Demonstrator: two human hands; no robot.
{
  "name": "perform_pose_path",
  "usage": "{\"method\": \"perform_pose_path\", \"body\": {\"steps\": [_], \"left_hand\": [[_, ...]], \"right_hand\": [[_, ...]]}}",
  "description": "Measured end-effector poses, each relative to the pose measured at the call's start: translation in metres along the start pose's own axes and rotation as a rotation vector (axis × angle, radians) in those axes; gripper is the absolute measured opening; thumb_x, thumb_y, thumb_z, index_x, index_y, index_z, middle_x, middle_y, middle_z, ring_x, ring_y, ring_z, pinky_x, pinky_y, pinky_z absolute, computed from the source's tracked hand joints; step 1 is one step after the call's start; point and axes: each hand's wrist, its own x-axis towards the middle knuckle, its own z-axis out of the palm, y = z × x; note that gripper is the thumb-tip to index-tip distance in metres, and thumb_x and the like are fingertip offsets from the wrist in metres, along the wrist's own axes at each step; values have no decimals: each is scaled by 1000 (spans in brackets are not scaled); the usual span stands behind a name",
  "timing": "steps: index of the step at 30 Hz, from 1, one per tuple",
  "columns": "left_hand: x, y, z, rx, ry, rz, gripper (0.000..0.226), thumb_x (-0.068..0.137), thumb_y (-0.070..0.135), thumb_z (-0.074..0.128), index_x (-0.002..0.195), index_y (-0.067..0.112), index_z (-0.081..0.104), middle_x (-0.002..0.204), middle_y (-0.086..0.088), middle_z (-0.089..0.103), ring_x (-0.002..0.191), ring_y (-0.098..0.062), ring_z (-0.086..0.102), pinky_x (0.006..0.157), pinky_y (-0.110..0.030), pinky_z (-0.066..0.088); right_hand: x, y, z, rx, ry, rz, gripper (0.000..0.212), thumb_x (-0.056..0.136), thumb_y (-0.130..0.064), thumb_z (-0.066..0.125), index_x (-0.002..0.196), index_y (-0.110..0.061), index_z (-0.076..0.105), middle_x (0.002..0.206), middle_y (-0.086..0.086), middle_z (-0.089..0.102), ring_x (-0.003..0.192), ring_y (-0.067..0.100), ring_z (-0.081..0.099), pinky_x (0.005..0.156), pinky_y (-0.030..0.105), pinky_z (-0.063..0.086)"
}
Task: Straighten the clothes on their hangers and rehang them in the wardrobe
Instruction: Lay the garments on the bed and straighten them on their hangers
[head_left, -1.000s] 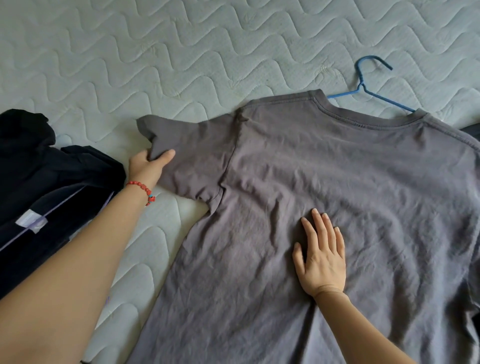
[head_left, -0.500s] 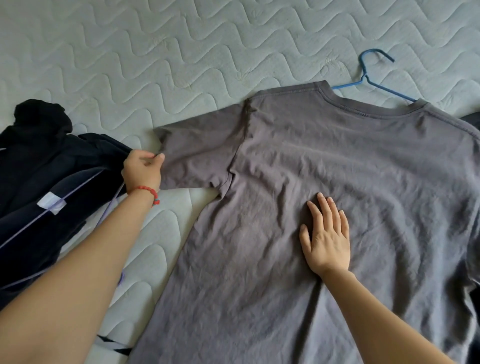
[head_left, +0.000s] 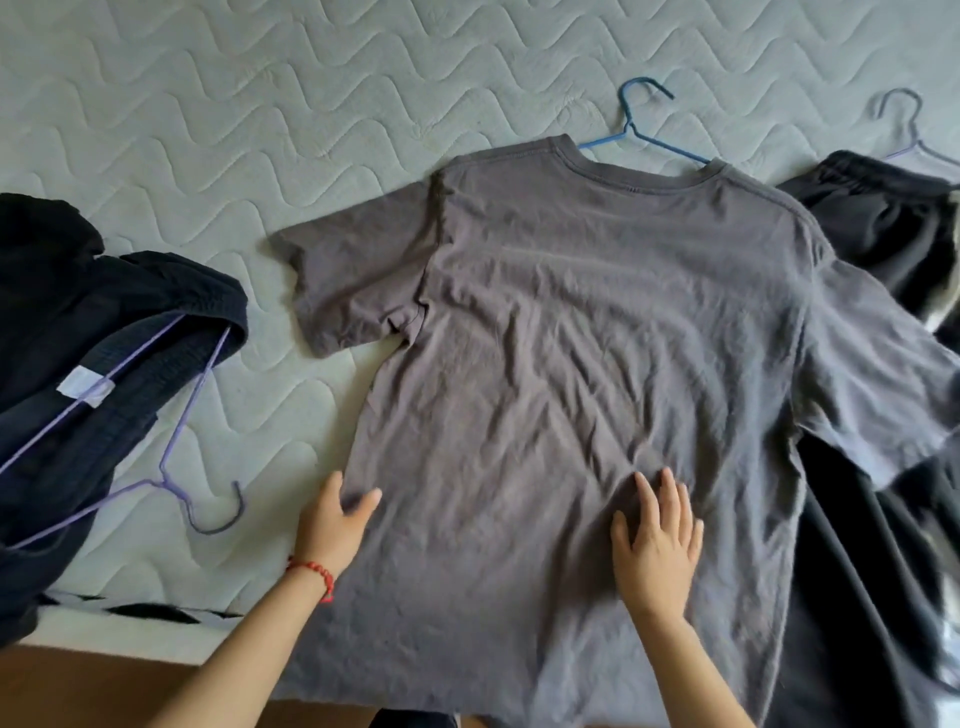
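Observation:
A grey T-shirt lies flat and wrinkled, back side up, on a quilted mattress. A blue hanger sits inside it, with its hook sticking out of the collar. My left hand rests at the shirt's left side seam, thumb on the cloth, fingers apart. My right hand lies flat and spread on the lower middle of the shirt. Neither hand grips anything.
A dark navy garment on a purple hanger lies at the left. Black clothes lie under the shirt's right side, with a grey hanger hook at the top right. The mattress edge and a brown floor show at bottom left.
My left hand let go of the left sleeve and moved down to the shirt's side seam. My right hand slid down toward the hem. The view pulled back, showing more of the bed.

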Motion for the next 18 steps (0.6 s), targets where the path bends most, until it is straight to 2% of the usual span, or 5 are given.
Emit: {"method": "perform_pose_path", "body": {"steps": [3,6,10,13,18], "left_hand": [[-14,-17,-2,39,-26,37,29,85,17,62,99,-8,61,109,-28,64,106,-40,59,86,-39,43],[-22,-29,-4,31,-33,-4,29,87,16,59,101,-10,62,110,-29,64,107,-42,58,88,-40,43],[-36,-38,0,-8,-31,-52,32,89,15,57,103,-13,60,111,-30,63,108,-43,57,89,-39,42],[-45,-47,5,-11,-23,-59,34,89,16,57,101,-15,61,109,-32,63,106,-44,57,88,-41,43],[-58,-60,9,-2,-18,-40,30,89,16,57,102,-10,63,107,-29,65,105,-42,59,87,-41,44]], "right_hand": [[-35,34,-4,-14,-16,162,51,87,-21,59,137,-17,46,152,10,31,141,29,22,111,54,16],[-54,59,-10,2,-20,309,54,84,-18,64,135,-14,47,152,14,28,141,32,21,111,55,16],[-70,77,-17,136,132,487,52,82,-18,65,130,-5,49,145,25,33,132,43,32,101,57,32],[-74,83,-27,172,138,580,57,81,-17,67,132,-5,44,134,28,41,120,47,40,94,58,36],[-78,103,-45,210,-29,606,23,92,-18,51,111,-5,49,119,22,54,105,44,53,84,46,41]]}}
